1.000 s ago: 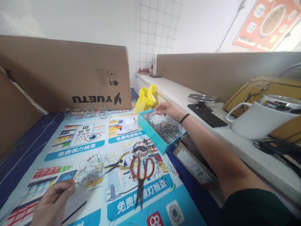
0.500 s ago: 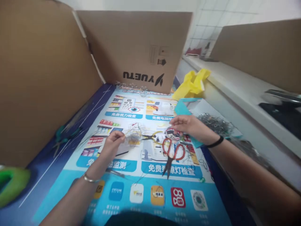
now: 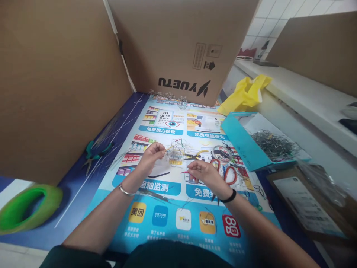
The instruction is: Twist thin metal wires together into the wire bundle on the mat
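My left hand [image 3: 153, 156] is closed in a pinch at the left edge of a loose, rounded tangle of thin wire [image 3: 176, 152] with a few coloured strands. Just below and right of it, my right hand [image 3: 205, 173] pinches a short red strand [image 3: 184, 172] whose end points left. Small pliers with yellow handles [image 3: 201, 153] lie behind my right hand, jaws toward the wire tangle. Red-handled scissors [image 3: 231, 175] are partly covered by my right hand and wrist. A clear round dish [image 3: 222, 153] sits beyond the scissors.
A teal box [image 3: 240, 145] holding many wire clippings [image 3: 275, 145] stands right, near a yellow bag [image 3: 245, 95]. Teal-handled pliers [image 3: 90, 150] and a green tape roll [image 3: 54, 197] lie left. Cardboard panels [image 3: 178, 44] close off the back and left. Loose wires [image 3: 154, 195] lie in front.
My right hand has come left and nearer to me, from beside the dish to close by the wire tangle, with the red strand now showing. The camera view has shifted.
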### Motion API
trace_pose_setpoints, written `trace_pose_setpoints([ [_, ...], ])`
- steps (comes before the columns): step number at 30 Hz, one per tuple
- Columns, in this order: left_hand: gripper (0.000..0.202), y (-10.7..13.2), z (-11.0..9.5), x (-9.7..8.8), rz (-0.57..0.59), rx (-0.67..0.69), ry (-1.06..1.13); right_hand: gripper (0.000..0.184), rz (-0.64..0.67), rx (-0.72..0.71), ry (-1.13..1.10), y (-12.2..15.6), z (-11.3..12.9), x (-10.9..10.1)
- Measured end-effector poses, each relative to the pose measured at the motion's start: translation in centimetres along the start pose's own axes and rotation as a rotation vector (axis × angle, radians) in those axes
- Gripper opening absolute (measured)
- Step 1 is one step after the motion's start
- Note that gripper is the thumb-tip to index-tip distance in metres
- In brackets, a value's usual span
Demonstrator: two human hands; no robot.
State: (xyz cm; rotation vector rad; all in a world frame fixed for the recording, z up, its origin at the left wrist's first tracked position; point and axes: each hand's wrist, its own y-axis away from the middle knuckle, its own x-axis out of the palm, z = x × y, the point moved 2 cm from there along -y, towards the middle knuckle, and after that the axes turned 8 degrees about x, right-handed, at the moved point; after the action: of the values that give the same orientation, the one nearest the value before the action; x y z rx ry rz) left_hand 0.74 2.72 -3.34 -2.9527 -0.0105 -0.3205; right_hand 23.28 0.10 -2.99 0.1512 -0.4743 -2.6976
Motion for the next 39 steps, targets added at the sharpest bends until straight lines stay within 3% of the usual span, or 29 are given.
trace_pose_setpoints([
  [3,0.02,1.1,-1.1,-0.1,-0.088,0.049,-0.099,0.028,-0.055,-0.008,-0.07,-0.1,-1.0,0.6],
  [5,0.014,2.3,-2.3,0.2,-0.168,0.167,-0.367,0.029,-0.072,-0.023,-0.101,0.0,-1.2,1.0],
  [7,0.005,3.7,-3.1,1.1,-0.084,0.226,-0.537,0.029,-0.071,-0.042,-0.13,0.3,-1.1,1.4],
  [11,0.028,5.9,-2.4,3.6,0.246,0.071,-0.62,0.026,-0.017,-0.07,-0.163,1.0,-1.0,2.3],
  [13,0.025,6.5,-1.8,4.5,0.352,0.058,-0.638,0.025,0.001,-0.08,-0.175,1.2,-1.0,2.7],
  [15,0.012,6.9,-1.3,4.9,0.389,0.084,-0.679,0.024,0.013,-0.077,-0.175,1.3,-1.2,3.0],
  [20,0.019,7.2,-0.8,4.4,0.428,0.146,-0.846,0.024,0.027,-0.045,-0.099,1.4,-1.8,3.3],
  [23,0.021,7.0,-0.7,3.8,0.396,0.144,-0.898,0.019,-0.027,-0.087,0.026,1.4,-1.8,2.7],
  [25,0.022,6.8,-0.6,3.6,0.337,0.081,-0.846,0.011,-0.119,-0.157,0.213,1.4,-1.6,2.1],
  [28,0.024,6.5,-0.4,3.4,0.239,-0.125,-0.576,0.011,-0.266,-0.329,0.581,1.4,-1.2,1.3],
  [32,0.027,6.5,-0.1,3.6,0.158,-0.317,-0.13,0.02,-0.304,-0.489,0.926,1.2,-1.6,1.0],
  [35,0.027,6.6,-0.1,3.8,0.146,-0.339,-0.013,0.02,-0.337,-0.539,1.03,1.2,-1.9,1.0],
  [39,0.027,7.0,-0.2,4.2,0.159,-0.34,0.002,0.016,-0.399,-0.684,0.914,2.1,-0.7,1.4],
])
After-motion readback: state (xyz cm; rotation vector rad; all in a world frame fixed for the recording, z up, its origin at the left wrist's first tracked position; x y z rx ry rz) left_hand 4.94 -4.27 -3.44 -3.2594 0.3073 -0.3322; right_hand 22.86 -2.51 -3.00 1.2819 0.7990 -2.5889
